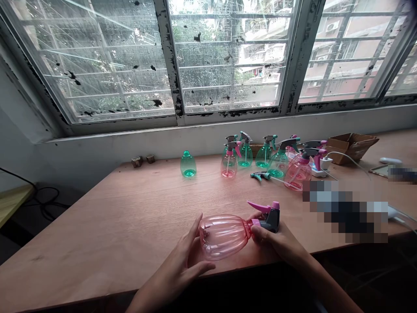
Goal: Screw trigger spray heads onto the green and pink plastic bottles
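Observation:
A clear pink spray bottle (pixel 224 237) lies on its side in the air near the table's front edge, its neck to the right. My left hand (pixel 185 256) cups the base end, with the thumb stretched out below it. At the neck, my right hand (pixel 272 237) has its thumb and fingers closed on the pink collar of the black-and-pink spray head (pixel 272 217). Whether the collar is fully screwed on cannot be made out. Beyond my hands, a green-and-black spray head (pixel 262 175) with a long tube lies on the table.
An uncapped green bottle (pixel 188 165) stands farther back on the wooden table (pixel 130 226). Several pink and green spray bottles (pixel 245 156) cluster at the back right, beside a cardboard box (pixel 352 148) and a white cable. Two small blocks (pixel 137 161) sit by the wall at the left.

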{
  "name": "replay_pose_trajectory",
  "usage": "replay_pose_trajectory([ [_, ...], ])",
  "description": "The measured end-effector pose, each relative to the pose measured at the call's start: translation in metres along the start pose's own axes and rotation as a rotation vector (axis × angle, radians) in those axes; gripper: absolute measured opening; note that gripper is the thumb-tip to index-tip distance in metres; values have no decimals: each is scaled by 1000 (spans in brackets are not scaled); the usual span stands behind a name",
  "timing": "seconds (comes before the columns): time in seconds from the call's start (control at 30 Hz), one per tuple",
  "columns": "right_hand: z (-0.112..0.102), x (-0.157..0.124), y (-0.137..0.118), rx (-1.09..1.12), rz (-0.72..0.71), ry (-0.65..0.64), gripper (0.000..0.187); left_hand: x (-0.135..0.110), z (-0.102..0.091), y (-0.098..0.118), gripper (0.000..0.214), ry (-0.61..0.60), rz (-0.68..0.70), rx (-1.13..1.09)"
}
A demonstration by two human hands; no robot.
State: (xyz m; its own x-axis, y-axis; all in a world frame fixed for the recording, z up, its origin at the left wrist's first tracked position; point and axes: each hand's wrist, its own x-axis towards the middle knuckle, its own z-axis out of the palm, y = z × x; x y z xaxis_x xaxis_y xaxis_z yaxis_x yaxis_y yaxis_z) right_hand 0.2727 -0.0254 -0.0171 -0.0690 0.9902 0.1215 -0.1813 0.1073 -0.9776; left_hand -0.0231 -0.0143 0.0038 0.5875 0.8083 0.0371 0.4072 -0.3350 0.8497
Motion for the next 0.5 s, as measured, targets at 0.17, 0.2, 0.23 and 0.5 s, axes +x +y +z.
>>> replay_pose_trajectory([
  [0.17, -1, 1, 0, -23, 2, -35, 39, -1, 0, 3, 96, 9, -9, 32],
  [0.2, -1, 1, 1, -25, -1, -32, 39, -1, 0, 4, 99, 9, -16, 45],
  [0.23, -1, 1, 1, -24, -3, -29, 38, -2, -1, 5, 99, 6, -19, 54],
  [0.5, -4, 2, 4, -12, 7, -24, 37, 1, -1, 1, 89, -4, -9, 14],
])
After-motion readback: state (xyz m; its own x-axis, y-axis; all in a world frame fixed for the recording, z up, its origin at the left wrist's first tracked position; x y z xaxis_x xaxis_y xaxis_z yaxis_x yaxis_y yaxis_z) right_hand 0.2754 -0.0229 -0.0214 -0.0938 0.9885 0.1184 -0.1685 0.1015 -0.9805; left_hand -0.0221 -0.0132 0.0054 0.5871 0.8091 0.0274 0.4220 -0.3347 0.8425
